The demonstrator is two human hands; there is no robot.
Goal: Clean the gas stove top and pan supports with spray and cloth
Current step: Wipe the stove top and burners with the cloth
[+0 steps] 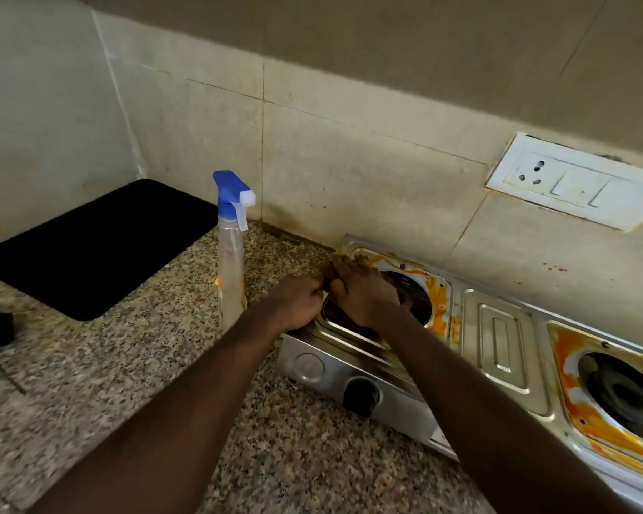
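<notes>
Orange-stained stainless-steel gas stove (502, 339) on speckled granite counter (127, 365): right hand (364, 294) flat on brownish cloth (361, 259) at left burner (414, 291), left hand (299, 304) curled, contents untellable; hazard: left wrist toppling clear blue-headed spray bottle (231, 261) just beside.

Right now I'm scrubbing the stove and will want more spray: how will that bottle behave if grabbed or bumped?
The bottle is tall and narrow, so a sideways bump would probably tip it. It looks like clear plastic, so likely light. Orange smears low on it may make it slippery.
</notes>
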